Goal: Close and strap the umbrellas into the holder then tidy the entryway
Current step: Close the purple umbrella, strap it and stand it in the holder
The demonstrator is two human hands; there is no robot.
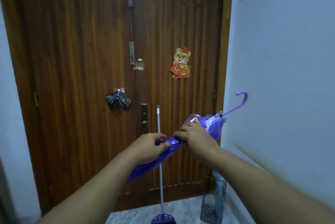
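Observation:
I hold a folded purple umbrella (211,124) slantwise in front of the wooden door, its pink hooked handle (239,103) pointing up to the right and its tip end down to the left. My left hand (150,148) pinches the purple fabric at the umbrella's middle. My right hand (196,138) grips around the bunched canopy just to the right of it. A wire umbrella holder (213,203) stands on the floor in the right corner, with a dark closed umbrella (218,180) in it.
A broom (160,160) with a white pole and purple head leans against the closed wooden door (81,78). A striped cloth (118,100) hangs on the door, and a tiger sticker (181,63) is higher up. The white wall (281,60) is close on the right.

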